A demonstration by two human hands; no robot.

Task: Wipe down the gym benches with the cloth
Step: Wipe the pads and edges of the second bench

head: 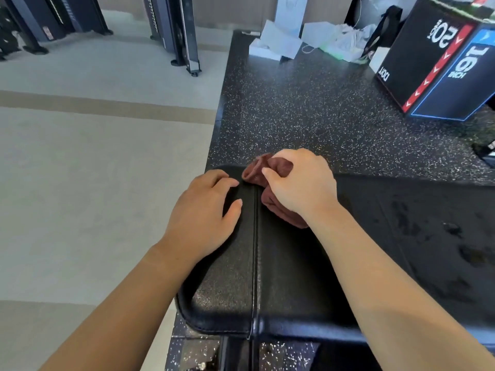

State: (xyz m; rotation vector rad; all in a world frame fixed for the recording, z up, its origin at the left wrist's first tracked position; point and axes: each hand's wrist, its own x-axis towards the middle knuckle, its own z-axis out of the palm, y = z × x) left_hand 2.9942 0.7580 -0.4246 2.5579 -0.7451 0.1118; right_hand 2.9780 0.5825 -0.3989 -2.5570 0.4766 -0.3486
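The gym floor was pale vinyl (93,156) on the left and black speckled rubber matting (308,111) ahead. On the matting stood a plyo box (434,62) with a heap of white paper bags (284,41) beside it, and dark machine uprights (184,30) rose at the back.

In the head view a black padded bench (289,263) ran across the foreground, with a stitched seam crossing it between the two hands. The left hand (206,212) lay flat on the pad left of the seam, fingers relaxed and holding nothing. The right hand (302,183) had its fingers curled round a bunched reddish-brown cloth (278,167), which it pressed onto the pad just right of the seam, near the far edge.

Dull, damp-looking smears (428,223) marked the pad further right, so that stretch had probably been wiped. The end section under the left hand showed no such marks and likely remained to do. No other bench was in sight.
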